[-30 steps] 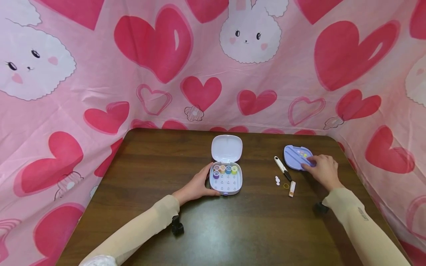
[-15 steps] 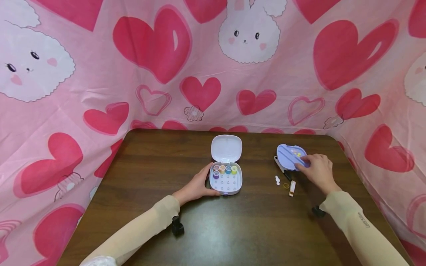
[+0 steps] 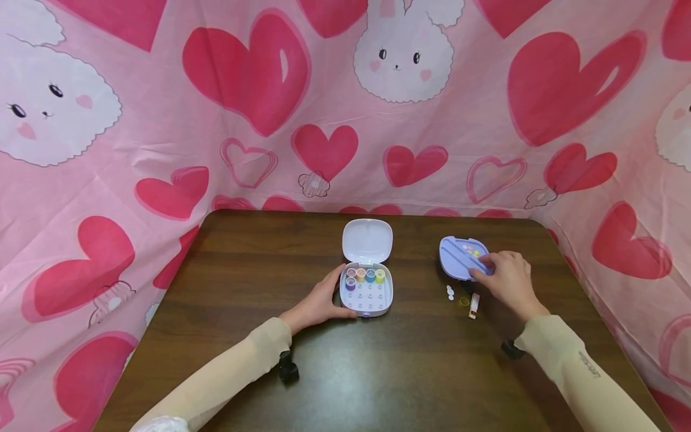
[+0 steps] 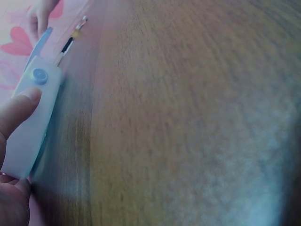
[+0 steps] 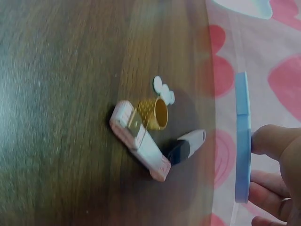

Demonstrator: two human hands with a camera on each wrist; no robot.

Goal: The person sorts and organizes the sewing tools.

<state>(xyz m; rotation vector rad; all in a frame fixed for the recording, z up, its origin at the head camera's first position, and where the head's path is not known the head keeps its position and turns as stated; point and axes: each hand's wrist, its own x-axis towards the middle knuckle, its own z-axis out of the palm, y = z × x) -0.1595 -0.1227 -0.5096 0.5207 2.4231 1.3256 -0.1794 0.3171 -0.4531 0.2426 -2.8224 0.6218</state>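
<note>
Blue tray (image 3: 456, 264), pinched by right hand (image 3: 510, 282), mostly hides 1 tool (image 5: 180, 151) from above; left hand (image 3: 320, 301) grips box (image 4: 34, 125).

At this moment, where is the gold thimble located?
In the head view, the gold thimble is on the table, right of the open case, between the small white piece and the folded strip.

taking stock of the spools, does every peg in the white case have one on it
No, in the head view five spools sit in the white case, while the two nearest rows of pegs stand bare.
</note>
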